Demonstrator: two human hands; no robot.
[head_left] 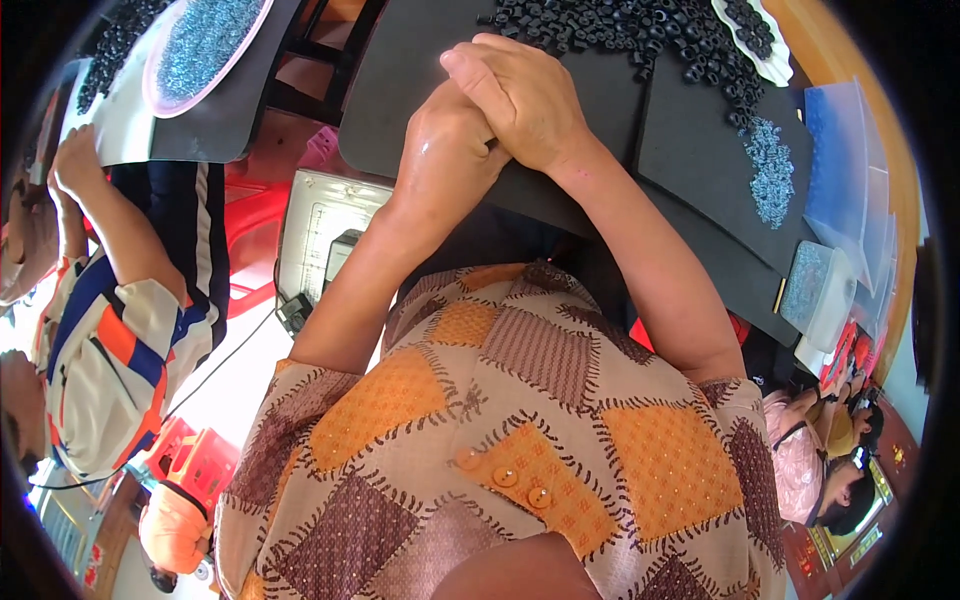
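The heap of small black rings [640,35] sits at the far edge of the dark surface [420,90], with a little pile of blue-grey bits [772,170] toward its right edge. Right hand [525,95] lies over the left hand [445,150] near the front edge, fingers curled shut together; can't tell if anything's pinched inside. I'd press straight down, wrists low, to keep it steady

Orange-brown patchwork shirt [500,420]; black parts [610,30]; dark mat [420,60].

A dark mat [420,60] carries black rings [620,25] and blue bits [772,170].
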